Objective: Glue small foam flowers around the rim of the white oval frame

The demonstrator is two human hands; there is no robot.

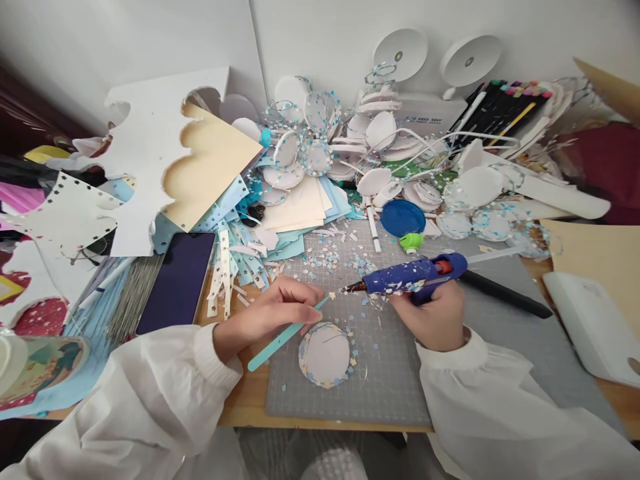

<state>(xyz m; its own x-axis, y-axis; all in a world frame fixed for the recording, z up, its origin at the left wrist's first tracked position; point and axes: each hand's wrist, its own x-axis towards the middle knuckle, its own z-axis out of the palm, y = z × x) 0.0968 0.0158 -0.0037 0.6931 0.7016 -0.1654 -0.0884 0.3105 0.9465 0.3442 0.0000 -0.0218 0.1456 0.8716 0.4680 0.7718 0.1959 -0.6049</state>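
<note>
My left hand (273,310) grips a thin teal stick tool (280,338) like a pen; its tip carries a tiny pale paper piece (331,295). My right hand (433,319) holds a blue glue gun (415,275) speckled with confetti, its nozzle pointing left and almost touching that tip. Just below both, a white paper disc (325,353) edged with small blue and cream pieces lies flat on the grey cutting mat (390,373). Both arms wear white sleeves.
A dark phone (177,281) lies left of the mat. Behind it are loose confetti (325,257), a blue lid (403,217), a green cap (411,241), a heap of decorated discs (310,143), cut white card (150,153), markers (505,107), and a white box (593,327) at right.
</note>
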